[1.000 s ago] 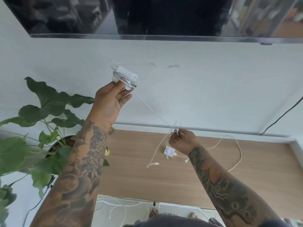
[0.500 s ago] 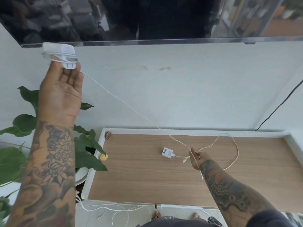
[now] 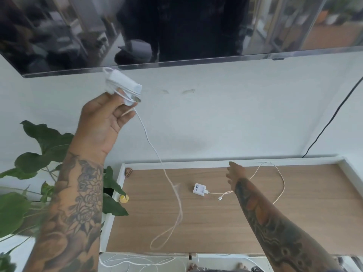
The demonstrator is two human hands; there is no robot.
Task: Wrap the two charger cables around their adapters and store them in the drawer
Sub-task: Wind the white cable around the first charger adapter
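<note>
My left hand [image 3: 104, 122] is raised in front of the wall and grips a white adapter [image 3: 122, 85] with a few turns of its cable wound around it. The free cable [image 3: 169, 181] hangs from that hand down to the wooden cabinet top [image 3: 196, 228] and loops near its front edge. My right hand [image 3: 234, 172] hovers over the back of the cabinet top, fingers apart, holding nothing. A second white adapter [image 3: 200, 189] lies flat on the wood left of my right hand, and its loose cable [image 3: 280, 181] curls to the right behind my forearm.
A wall-mounted TV [image 3: 157, 26] hangs above. A leafy plant [image 3: 45, 154] stands left of the cabinet. A small yellow object [image 3: 124, 198] and a brown shell-like object [image 3: 128, 171] sit at the left edge. More white cables [image 3: 125, 262] lie below the front edge. A black wire [image 3: 332, 118] runs down the wall.
My left hand has swung right and lower with the adapter. My right hand has let go of the cable, which now hangs slack onto the cabinet, and has moved up toward the back.
</note>
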